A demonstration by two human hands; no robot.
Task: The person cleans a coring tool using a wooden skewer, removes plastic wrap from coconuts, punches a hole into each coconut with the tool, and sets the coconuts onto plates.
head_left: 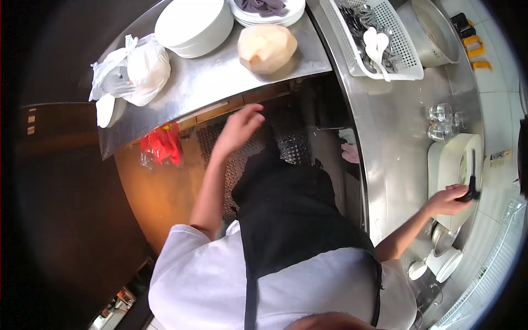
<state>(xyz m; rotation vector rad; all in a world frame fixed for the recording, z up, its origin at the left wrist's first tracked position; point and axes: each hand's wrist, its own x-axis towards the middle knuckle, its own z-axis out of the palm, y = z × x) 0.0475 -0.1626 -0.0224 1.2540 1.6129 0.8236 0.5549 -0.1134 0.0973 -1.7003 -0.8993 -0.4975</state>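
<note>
My right hand (448, 201), at the far right, is closed around the black handle of a tool with a narrow metal blade (472, 165). It is held over a cream-coloured plastic container (438, 170) on the steel counter. In the middle, my left hand (242, 129) hangs in the air in front of the steel table, fingers loosely bent and apart, holding nothing. Above it on the table sits a large, pale, peeled round vegetable or fruit (267, 48) with faceted sides and a brownish spot.
White plates (192, 25) are stacked on the steel table (206, 82) beside a knotted white plastic bag (148, 69). A white basket (407, 49) of cutlery, a metal pot (434, 33) and glass cups (440, 121) stand on the right counter. Red bags (162, 146) hang below the table.
</note>
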